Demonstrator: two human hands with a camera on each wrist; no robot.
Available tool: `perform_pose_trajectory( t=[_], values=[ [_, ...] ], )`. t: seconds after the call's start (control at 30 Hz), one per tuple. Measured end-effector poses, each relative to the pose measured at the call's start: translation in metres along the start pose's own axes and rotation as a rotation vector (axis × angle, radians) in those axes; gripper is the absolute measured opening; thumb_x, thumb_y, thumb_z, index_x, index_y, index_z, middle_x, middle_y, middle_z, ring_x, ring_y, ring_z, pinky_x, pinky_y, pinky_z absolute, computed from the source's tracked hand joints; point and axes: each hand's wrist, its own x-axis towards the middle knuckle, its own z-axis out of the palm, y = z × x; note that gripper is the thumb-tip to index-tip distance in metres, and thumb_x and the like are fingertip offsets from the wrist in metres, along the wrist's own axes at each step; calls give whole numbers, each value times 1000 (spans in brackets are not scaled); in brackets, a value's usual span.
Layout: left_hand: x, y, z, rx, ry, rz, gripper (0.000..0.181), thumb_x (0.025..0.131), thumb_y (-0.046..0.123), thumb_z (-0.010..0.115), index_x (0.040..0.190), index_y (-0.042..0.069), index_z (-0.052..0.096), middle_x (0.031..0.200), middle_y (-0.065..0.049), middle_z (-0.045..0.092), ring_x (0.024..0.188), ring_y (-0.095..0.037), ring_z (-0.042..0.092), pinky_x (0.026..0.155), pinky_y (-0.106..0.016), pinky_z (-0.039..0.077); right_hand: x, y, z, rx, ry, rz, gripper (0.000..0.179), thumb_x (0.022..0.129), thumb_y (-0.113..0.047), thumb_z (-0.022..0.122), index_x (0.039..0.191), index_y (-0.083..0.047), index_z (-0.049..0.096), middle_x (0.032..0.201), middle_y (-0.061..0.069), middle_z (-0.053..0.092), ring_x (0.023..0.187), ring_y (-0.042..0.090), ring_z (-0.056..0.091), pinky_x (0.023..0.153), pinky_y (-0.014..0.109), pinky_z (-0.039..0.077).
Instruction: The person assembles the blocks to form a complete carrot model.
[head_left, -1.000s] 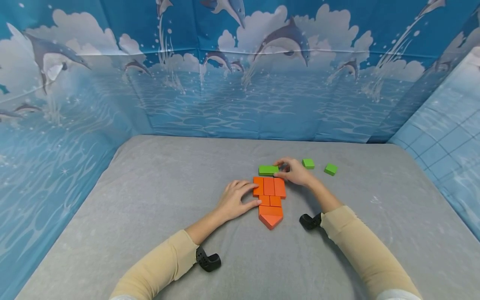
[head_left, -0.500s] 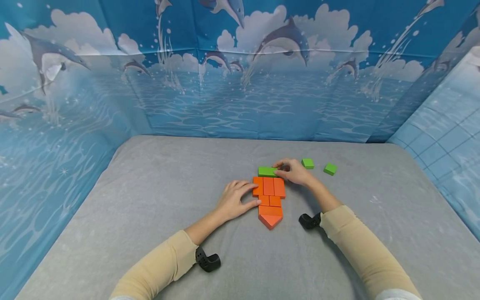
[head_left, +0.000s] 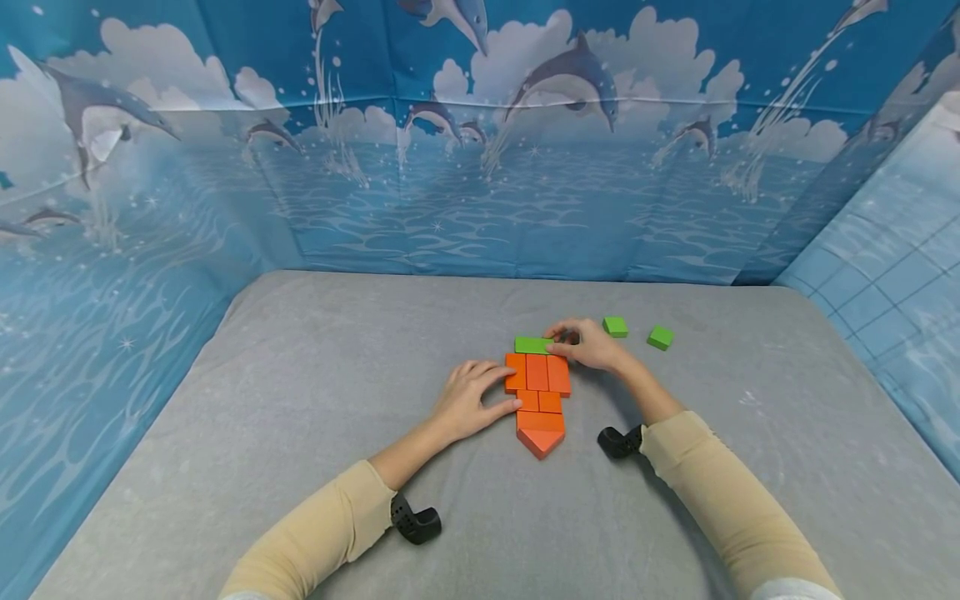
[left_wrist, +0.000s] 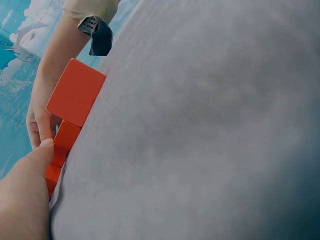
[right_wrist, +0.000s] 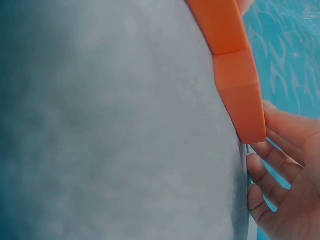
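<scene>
Several orange blocks [head_left: 537,372] lie together on the grey surface, with an orange triangular block [head_left: 541,442] at the near end. A green rectangular block [head_left: 532,344] lies along their far edge. My right hand [head_left: 592,346] pinches the green block's right end between thumb and fingers, partly covering it. From the left, my left hand [head_left: 468,404] steadies the orange blocks, its index fingertip on a far block and its thumb against a smaller one. In the left wrist view, the thumb touches the side of an orange block [left_wrist: 67,142]. Orange blocks [right_wrist: 230,70] hide the green one in the right wrist view.
Two green blocks, a nearer-to-hand one [head_left: 615,327] and one farther right [head_left: 661,337], lie beyond the right hand. A blue dolphin-print curtain [head_left: 480,208] borders the grey cloth surface [head_left: 337,350] at the back and sides.
The green rectangular block has slid slightly toward the person and a little left, up to the orange blocks, with the right hand on it. The left hand stays in place.
</scene>
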Motion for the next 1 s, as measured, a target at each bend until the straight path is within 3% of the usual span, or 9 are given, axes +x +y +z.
perform_pose_trajectory(
  t=[0.23, 0.53, 0.77, 1.0],
  values=[
    [0, 0, -1, -4, 4, 3, 51, 83, 48, 61, 125, 19, 57, 123, -2, 55, 112, -20, 45, 97, -42, 32, 0, -1, -1, 3, -19, 24, 26, 89, -15, 60, 110, 0, 62, 97, 14, 59, 66, 19, 50, 56, 28, 42],
    [0, 0, -2, -1, 2, -2, 51, 83, 48, 61, 125, 19, 57, 123, -2, 54, 112, -20, 45, 97, -42, 33, 0, 0, -1, 21, -12, 20, 28, 89, -17, 60, 111, 0, 61, 97, 14, 58, 68, 20, 51, 56, 30, 42],
    [0, -1, -2, -7, 10, 8, 52, 82, 48, 62, 125, 19, 57, 123, -2, 55, 113, -20, 45, 98, -43, 32, -6, 8, -18, 63, 162, 10, 34, 90, -20, 59, 117, 1, 58, 104, 18, 57, 89, 29, 54, 64, 32, 45],
    [0, -1, -1, -8, 15, 18, 52, 82, 47, 62, 124, 18, 57, 123, -3, 55, 113, -21, 45, 98, -44, 31, -21, 29, -47, 16, 310, -38, 37, 91, -16, 58, 122, 4, 54, 111, 23, 53, 92, 31, 51, 72, 37, 43]
  ],
)
